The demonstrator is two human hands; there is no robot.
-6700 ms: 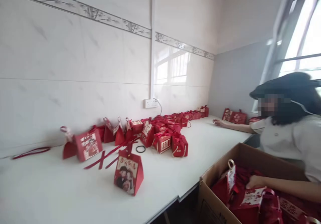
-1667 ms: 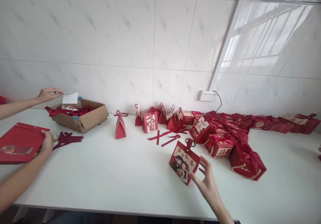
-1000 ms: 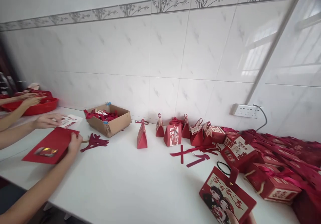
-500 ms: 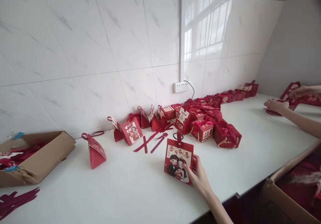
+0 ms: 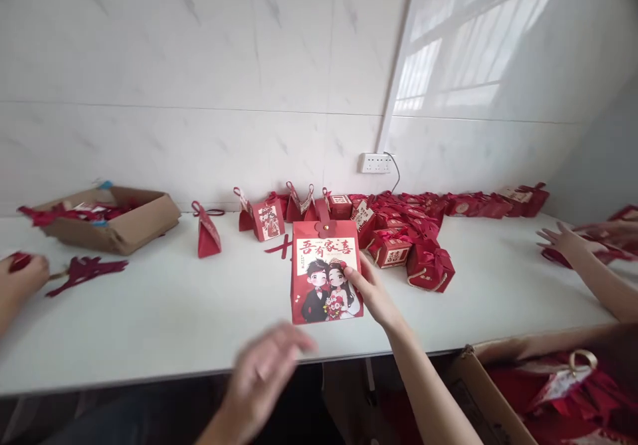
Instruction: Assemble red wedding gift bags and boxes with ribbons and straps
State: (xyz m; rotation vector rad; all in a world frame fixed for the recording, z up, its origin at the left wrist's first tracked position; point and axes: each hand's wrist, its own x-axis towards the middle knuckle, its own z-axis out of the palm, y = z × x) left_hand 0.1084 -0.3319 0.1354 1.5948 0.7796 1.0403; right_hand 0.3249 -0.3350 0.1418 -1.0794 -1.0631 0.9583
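Note:
A red wedding favor box point(image 5: 327, 289) stands upright in front of me, printed with a cartoon couple and fastened by a flap with a loop at its top. My right hand point(image 5: 371, 292) grips its right side, the thumb lying on the front. Just below and left of the box is my left hand point(image 5: 264, 372), smeared by motion and not visibly touching it; its exact finger pose is unclear. Behind the box lie some dark red ribbon strips point(image 5: 279, 248), partly hidden by it.
Finished-looking red boxes point(image 5: 431, 267) line the wall. A small red triangular box point(image 5: 207, 236) stands farther left, near an open carton point(image 5: 144, 229). Co-workers' hands work at the left edge point(image 5: 22, 275) and right point(image 5: 573, 246). Another carton point(image 5: 491, 392) sits below the table's right edge.
My view has turned and shifted. The favor box in my right hand is now closer and faces me more squarely. My left hand and a co-worker's hand at left have come into view.

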